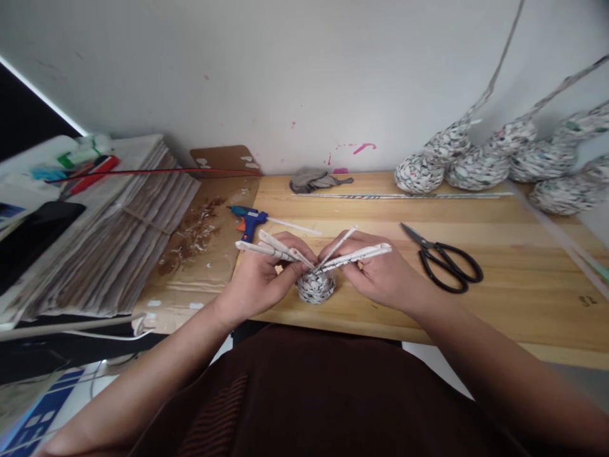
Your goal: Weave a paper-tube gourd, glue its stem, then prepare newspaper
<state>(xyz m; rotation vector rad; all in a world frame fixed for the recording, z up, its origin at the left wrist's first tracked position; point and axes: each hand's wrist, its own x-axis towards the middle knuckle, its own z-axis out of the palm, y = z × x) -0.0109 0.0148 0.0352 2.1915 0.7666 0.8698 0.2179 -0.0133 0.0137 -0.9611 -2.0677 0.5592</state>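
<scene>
A small round woven ball of rolled newspaper (316, 289) sits near the front edge of the wooden table, between my hands. Several rolled paper strips (339, 259) fan out from its top to the left and right. My left hand (266, 273) is closed around the left-hand strips, thumb and fingers pinching close to the ball's top. On the other side, my right hand (375, 270) has its fingers curled behind the right-hand strips and touches them. The right fingertips are partly hidden behind the paper.
Black-handled scissors (447, 260) lie right of my hands. A blue glue gun (251, 222) with a white glue stick lies to the left. Tied newspapers (128, 241) are stacked far left. Woven paper gourds (476, 166), a grey cloth (314, 181) and thin paper rods (404, 196) line the wall.
</scene>
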